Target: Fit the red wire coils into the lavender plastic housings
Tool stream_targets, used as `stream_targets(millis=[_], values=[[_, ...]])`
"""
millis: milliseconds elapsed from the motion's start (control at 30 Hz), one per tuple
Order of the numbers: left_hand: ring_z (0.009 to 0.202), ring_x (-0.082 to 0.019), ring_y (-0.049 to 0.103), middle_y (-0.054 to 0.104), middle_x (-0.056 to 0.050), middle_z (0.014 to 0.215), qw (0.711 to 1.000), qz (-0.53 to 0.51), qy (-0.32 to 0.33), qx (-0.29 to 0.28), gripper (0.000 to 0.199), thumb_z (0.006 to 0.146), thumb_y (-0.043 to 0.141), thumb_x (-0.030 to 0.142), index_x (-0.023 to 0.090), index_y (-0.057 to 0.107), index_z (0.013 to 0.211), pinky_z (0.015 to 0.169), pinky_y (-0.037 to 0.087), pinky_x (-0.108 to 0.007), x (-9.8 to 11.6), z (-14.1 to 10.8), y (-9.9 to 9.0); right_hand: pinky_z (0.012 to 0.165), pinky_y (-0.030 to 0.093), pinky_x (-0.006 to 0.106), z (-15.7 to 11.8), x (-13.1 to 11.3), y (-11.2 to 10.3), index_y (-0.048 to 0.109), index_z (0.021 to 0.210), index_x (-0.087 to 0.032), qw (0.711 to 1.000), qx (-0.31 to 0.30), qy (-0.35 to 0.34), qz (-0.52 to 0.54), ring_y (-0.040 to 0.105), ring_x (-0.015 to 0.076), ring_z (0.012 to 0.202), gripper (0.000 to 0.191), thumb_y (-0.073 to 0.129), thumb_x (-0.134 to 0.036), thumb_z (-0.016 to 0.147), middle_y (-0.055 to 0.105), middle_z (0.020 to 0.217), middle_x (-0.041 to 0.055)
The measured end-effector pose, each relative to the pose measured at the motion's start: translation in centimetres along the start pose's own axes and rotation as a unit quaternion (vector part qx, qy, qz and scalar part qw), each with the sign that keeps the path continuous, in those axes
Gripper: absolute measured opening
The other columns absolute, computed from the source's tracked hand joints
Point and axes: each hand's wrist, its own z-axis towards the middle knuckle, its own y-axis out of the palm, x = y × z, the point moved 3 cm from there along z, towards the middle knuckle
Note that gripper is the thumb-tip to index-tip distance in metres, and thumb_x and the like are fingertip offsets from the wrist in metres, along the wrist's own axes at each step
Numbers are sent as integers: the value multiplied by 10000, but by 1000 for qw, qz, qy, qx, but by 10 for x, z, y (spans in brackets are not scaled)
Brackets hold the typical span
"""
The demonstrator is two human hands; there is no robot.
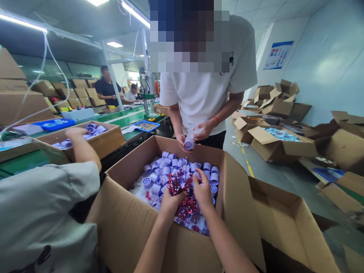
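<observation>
My left hand (170, 204) is closed around a bunch of small red parts with thin wires (176, 185), held over a large cardboard box (122, 212). Just to the right, my right hand (203, 189) has its fingers bent and apart beside the bunch; I see nothing held in it. More red wired parts (186, 208) hang or lie between and below my hands. Under them, the box holds many light purple plastic cylinders (166, 170), some showing a spoked end, with clear plastic film (139, 191) along the left side.
Across the box, a person in a white shirt (196, 94) holds a clear purple cylinder (189, 142). At left, a grey-sleeved person reaches into another carton (113, 134). A blue tray (145, 126) sits on the green bench. Open cartons (278, 144) stand at right.
</observation>
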Motion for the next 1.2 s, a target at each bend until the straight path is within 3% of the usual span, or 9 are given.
stream_targets(millis=[67, 100, 200, 267, 567, 733, 800, 1000, 1200], values=[[664, -213, 638, 703, -13, 667, 1000, -1, 2, 8, 407, 386, 795, 194, 148, 678, 773, 667, 487, -305, -1, 2, -1, 924, 436, 410, 1, 0, 1, 694, 913, -186, 1000, -4, -3, 7, 589, 256, 1003, 428, 488, -526, 755, 671, 1067, 126], [663, -213, 641, 704, -16, 669, 1000, 0, 3, 9, 394, 399, 791, 197, 147, 678, 772, 665, 488, -306, -1, 1, -1, 924, 439, 410, 0, 0, 4, 700, 879, -188, 999, -36, 3, 21, 594, 257, 1000, 435, 478, -544, 759, 683, 1033, 120], [719, -237, 665, 732, -48, 757, 1000, 4, -1, 2, 381, 437, 785, 203, 140, 684, 799, 660, 496, -310, 3, -2, -1, 817, 497, 374, -6, -2, 13, 702, 822, -194, 984, -157, 39, 74, 640, 232, 844, 419, 497, -554, 758, 719, 852, 75], [780, -261, 676, 742, -61, 799, 1000, 5, 0, -1, 403, 437, 788, 196, 139, 688, 823, 670, 502, -314, 6, -5, 0, 735, 516, 347, -9, -5, 15, 702, 820, -192, 978, -183, 42, 86, 644, 217, 747, 380, 543, -529, 746, 719, 767, 52], [686, -235, 656, 704, -8, 639, 1000, 14, 14, -16, 355, 412, 787, 196, 152, 697, 753, 692, 500, -319, 13, -8, 6, 694, 525, 356, -19, -13, 12, 732, 885, -208, 994, -101, -39, 4, 669, 239, 731, 293, 512, -379, 795, 757, 844, 77], [645, -203, 633, 716, -22, 690, 1000, 9, 5, -13, 362, 437, 772, 187, 137, 692, 786, 659, 485, -300, 11, -8, 5, 635, 511, 314, -20, -17, 13, 717, 868, -211, 993, -111, -46, -4, 643, 207, 658, 293, 479, -369, 807, 740, 770, 55], [608, -180, 613, 714, -24, 702, 1000, 4, -1, -4, 354, 457, 763, 190, 133, 680, 796, 641, 476, -290, 10, -7, 3, 677, 516, 320, -17, -16, 11, 705, 874, -202, 994, -103, -38, 1, 641, 206, 700, 303, 476, -392, 814, 728, 790, 61], [560, -164, 586, 682, -13, 633, 999, 13, -8, 28, 347, 434, 812, 225, 134, 666, 736, 607, 464, -276, 7, -6, -3, 891, 476, 402, -8, -6, 7, 716, 884, -180, 997, -4, -72, -26, 618, 242, 925, 280, 553, -383, 779, 670, 1003, 127], [629, -191, 625, 718, -36, 713, 1000, 1, 11, 12, 369, 414, 824, 225, 137, 689, 746, 630, 474, -276, 14, -8, 1, 779, 538, 356, -19, -3, 22, 733, 881, -195, 982, -184, -19, 45, 679, 235, 836, 295, 546, -410, 806, 750, 873, 67]])
